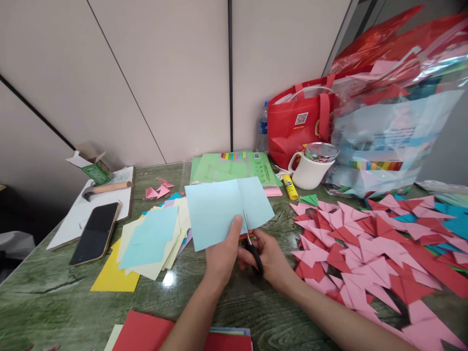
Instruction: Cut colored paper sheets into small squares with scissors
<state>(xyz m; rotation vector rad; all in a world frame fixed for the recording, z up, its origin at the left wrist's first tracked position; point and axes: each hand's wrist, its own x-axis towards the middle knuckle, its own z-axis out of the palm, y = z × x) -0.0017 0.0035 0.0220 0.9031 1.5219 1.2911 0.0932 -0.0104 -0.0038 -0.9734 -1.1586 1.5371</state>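
Note:
My left hand (224,249) pinches a light blue sheet of paper (215,207) at its lower edge, thumb on top. A crease runs up the sheet from the thumb. In my right hand (268,253) is a pair of scissors (256,256) with dark handles, fingers in the loops. Their blades (246,223) lie at the crease, into the sheet's lower edge beside my left thumb. Left of the sheet lies a loose stack of cut paper, with a light blue piece (151,236) on top and a yellow sheet (117,270) beneath.
Folded pink and red paper pieces (361,253) cover the right side. At the back stand a white mug (310,173), a yellow glue stick (290,187), green paper packs (230,168), a red bag (292,126) and a bottle (262,129). A phone (95,233) and hammer (106,190) lie left; red paper (142,331) lies in front.

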